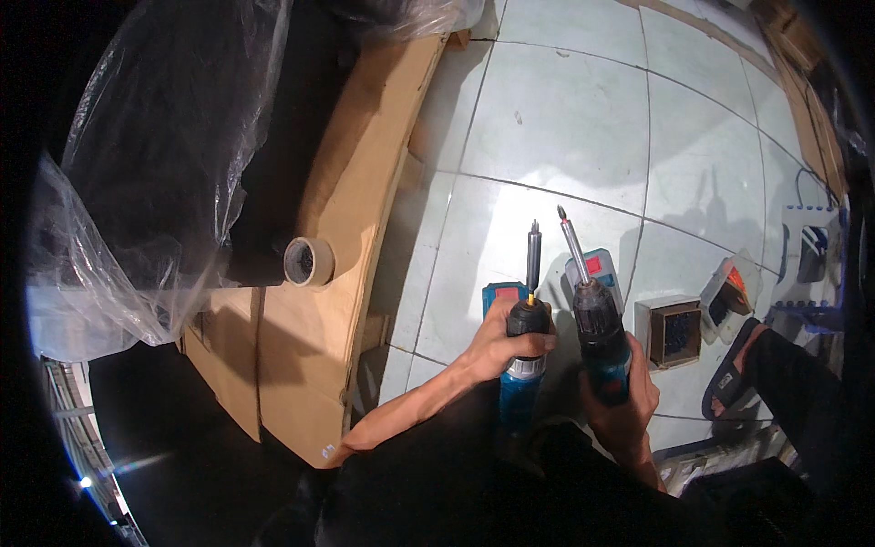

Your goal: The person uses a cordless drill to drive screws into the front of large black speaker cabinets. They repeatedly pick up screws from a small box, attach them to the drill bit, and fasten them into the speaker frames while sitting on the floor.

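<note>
My left hand (492, 351) is wrapped round the front of a blue cordless drill (519, 397), its fingers and thumb about the black chuck. A long metal driver bit (534, 255) points up and away from that chuck. Close beside it, a second blue-and-black cordless drill (598, 314) is gripped from below and the right by my right hand (629, 410). Its driver bit (571, 246) leans slightly left, and the two bits stand apart. Both drills show grey-blue battery bases with red patches beyond the chucks. Their handles are mostly hidden.
At right, a small box of dark screws (675, 335) and an open clear plastic case (726, 292) lie on the tiled floor (556, 118), beside a sandalled foot (732, 378). A tape roll (308, 262) sits by cardboard (365, 182) at left, near clear plastic sheeting (173, 137).
</note>
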{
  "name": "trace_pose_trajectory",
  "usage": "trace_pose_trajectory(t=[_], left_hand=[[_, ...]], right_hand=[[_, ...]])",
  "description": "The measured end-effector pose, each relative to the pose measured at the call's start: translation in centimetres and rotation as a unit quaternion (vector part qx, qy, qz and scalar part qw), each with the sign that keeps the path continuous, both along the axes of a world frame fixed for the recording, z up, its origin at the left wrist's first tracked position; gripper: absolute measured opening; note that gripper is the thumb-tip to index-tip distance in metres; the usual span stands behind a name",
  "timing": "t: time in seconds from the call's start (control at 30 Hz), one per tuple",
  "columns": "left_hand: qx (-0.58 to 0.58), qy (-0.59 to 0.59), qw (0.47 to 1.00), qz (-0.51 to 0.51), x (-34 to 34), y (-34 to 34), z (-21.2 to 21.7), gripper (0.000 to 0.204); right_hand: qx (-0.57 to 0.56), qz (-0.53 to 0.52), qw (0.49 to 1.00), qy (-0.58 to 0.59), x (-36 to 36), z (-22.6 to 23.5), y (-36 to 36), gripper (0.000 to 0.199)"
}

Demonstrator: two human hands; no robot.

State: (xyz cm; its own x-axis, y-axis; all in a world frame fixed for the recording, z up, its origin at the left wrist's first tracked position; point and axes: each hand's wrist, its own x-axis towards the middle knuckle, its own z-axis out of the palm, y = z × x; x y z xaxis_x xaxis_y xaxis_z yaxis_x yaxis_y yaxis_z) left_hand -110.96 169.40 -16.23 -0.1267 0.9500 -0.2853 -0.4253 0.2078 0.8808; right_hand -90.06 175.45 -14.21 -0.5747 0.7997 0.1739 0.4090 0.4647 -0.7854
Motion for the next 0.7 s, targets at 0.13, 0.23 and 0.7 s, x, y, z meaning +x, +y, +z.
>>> trace_pose_trajectory(t=[0.13,0.23,0.7], left_hand=[[-0.005,0.013,1.000,0.004,-0.1,0.1,0.3,0.017],[0.006,0.014,1.000,0.013,0.2,0.2,-0.4,0.018],[-0.032,0.015,0.999,0.010,0.7,0.1,0.4,0.018]], right_hand=[[-0.021,0.008,1.000,0.013,0.2,0.0,-0.2,0.064],[-0.023,0.013,0.999,0.021,0.6,-0.7,-0.5,0.065],[-0.045,0.030,0.998,0.035,0.0,-0.6,-0.7,0.062]])
